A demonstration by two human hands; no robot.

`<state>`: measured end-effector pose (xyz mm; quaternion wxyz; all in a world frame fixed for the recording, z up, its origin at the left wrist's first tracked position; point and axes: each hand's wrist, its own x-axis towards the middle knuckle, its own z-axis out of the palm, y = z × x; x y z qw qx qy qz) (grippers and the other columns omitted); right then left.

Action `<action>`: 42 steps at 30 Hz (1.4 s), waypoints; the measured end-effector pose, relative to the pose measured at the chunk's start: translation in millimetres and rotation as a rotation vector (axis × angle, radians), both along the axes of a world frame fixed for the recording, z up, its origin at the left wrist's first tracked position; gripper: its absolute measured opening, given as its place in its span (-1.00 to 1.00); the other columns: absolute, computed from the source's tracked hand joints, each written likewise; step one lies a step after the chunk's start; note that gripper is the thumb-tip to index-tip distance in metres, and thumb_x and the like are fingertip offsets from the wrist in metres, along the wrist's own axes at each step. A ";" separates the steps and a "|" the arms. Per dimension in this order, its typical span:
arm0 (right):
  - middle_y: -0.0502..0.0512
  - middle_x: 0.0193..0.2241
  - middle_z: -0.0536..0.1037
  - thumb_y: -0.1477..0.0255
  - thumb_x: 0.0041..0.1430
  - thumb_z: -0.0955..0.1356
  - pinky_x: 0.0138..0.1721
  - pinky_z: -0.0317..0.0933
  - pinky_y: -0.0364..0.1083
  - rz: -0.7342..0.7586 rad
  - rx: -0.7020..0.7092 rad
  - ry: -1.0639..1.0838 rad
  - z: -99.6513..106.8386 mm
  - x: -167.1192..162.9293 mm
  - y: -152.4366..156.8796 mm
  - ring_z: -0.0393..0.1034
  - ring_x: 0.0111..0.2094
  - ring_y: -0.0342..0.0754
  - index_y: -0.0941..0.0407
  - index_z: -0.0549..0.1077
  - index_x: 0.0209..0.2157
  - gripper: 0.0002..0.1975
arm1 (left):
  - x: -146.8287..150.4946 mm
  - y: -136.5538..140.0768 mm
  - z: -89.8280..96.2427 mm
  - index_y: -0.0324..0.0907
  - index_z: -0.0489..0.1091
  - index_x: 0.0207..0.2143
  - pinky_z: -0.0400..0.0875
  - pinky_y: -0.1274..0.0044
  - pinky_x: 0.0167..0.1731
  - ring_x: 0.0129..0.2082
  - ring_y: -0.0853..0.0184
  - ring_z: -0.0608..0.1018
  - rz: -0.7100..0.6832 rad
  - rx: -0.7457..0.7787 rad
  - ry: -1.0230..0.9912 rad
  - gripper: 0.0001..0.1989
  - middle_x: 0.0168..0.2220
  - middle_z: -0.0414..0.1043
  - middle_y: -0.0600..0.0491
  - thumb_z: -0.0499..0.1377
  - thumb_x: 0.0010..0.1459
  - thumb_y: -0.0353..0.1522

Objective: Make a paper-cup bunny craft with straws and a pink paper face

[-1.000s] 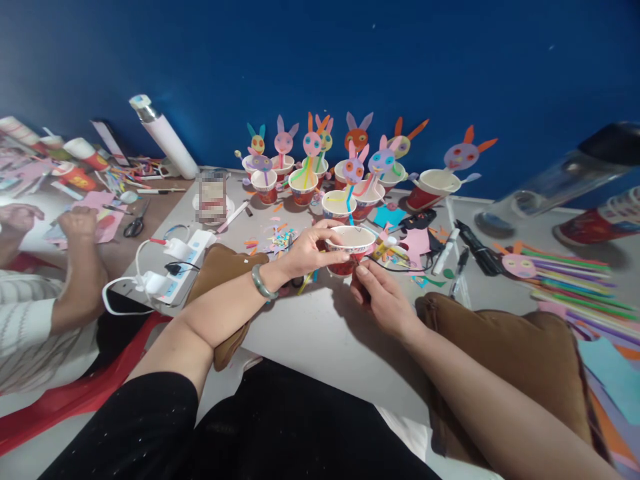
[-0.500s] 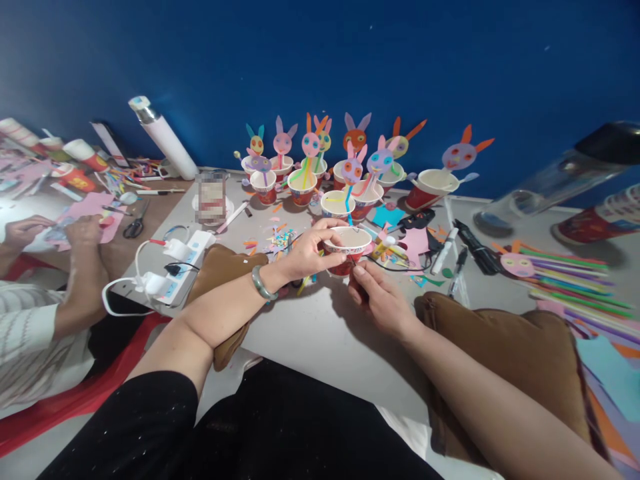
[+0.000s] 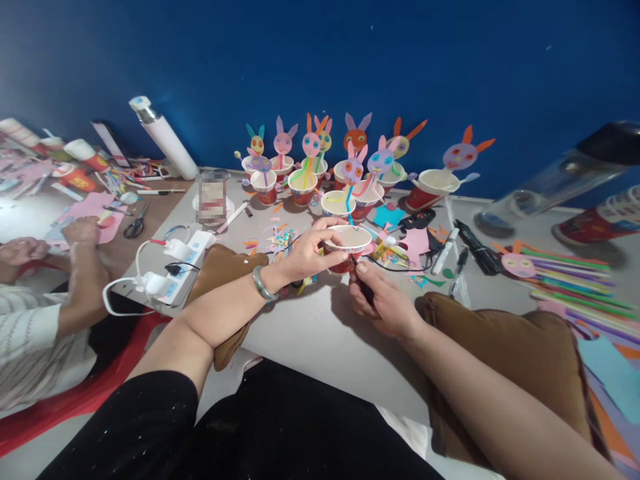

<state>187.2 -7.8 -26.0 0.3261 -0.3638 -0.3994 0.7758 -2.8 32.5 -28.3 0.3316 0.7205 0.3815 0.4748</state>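
A red-and-white paper cup (image 3: pixel 351 239) stands upright over the near part of the table. My left hand (image 3: pixel 313 250) grips it by the left rim, fingers inside and thumb outside. In my right hand (image 3: pixel 380 293) is a slim dark-handled tool (image 3: pixel 367 291), held like a pen; its thin tip is at the cup's right front side. I cannot tell whether the tip has gone into the wall. Just behind is another cup (image 3: pixel 338 204) with a purple paper rabbit head (image 3: pixel 353 171) on a blue straw.
Several rabbit-headed cups (image 3: pixel 303 183) line the blue wall. Paper scraps, a marker (image 3: pixel 445 251) and black cord lie near my hands. Brown cushions (image 3: pixel 505 373) flank me. At left are a power strip (image 3: pixel 187 267), scissors (image 3: pixel 136 223) and another person's hands (image 3: pixel 83 230). Coloured straws (image 3: pixel 575 277) lie right.
My right hand has turned slightly, showing more of the dark tool's handle. My left hand and the cup hold nearly still. The other person's hands have drawn back from the pink paper.
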 end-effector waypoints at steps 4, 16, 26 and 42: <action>-0.20 -0.72 0.28 0.12 0.21 0.39 -0.75 -0.24 -0.26 0.054 -0.135 0.098 5.9 2.5 1.4 -0.20 -0.80 -0.33 0.08 0.31 -0.36 -0.67 | 1.5 -3.1 2.8 -0.21 0.44 -0.37 0.36 0.27 0.18 0.18 0.17 0.45 0.039 0.092 0.103 -0.96 0.13 0.35 -0.13 0.27 0.11 -0.44; -0.20 -0.74 0.29 0.14 0.19 0.41 -0.76 -0.23 -0.27 0.041 -0.139 0.108 3.0 1.6 4.6 -0.16 -0.81 -0.32 0.09 0.30 -0.40 -0.66 | 3.4 -7.0 8.6 -0.18 0.36 -0.40 0.52 0.39 -0.12 -0.29 0.34 0.54 0.056 0.277 0.273 -0.87 -0.37 0.51 0.02 0.16 0.23 -0.38; -0.20 -0.74 0.29 0.14 0.20 0.40 -0.76 -0.22 -0.28 0.027 -0.134 0.081 0.0 1.3 4.5 -0.16 -0.81 -0.33 0.09 0.29 -0.41 -0.66 | 7.7 -11.8 7.7 -0.26 0.45 -0.29 0.51 0.67 -0.46 -0.33 0.43 0.58 0.078 0.079 0.099 -0.90 -0.22 0.51 -0.04 0.22 0.14 -0.40; -0.10 -0.69 0.29 -0.03 0.20 0.35 -0.65 -0.07 -0.19 -0.062 0.340 -0.321 -10.2 5.5 7.9 0.05 -0.66 -0.23 0.08 0.26 -0.51 -0.51 | 8.8 -10.9 -2.8 -0.17 0.54 -0.29 0.53 0.43 -0.12 -0.20 0.29 0.62 0.169 0.338 0.280 -0.90 -0.34 0.62 0.02 0.21 0.16 -0.45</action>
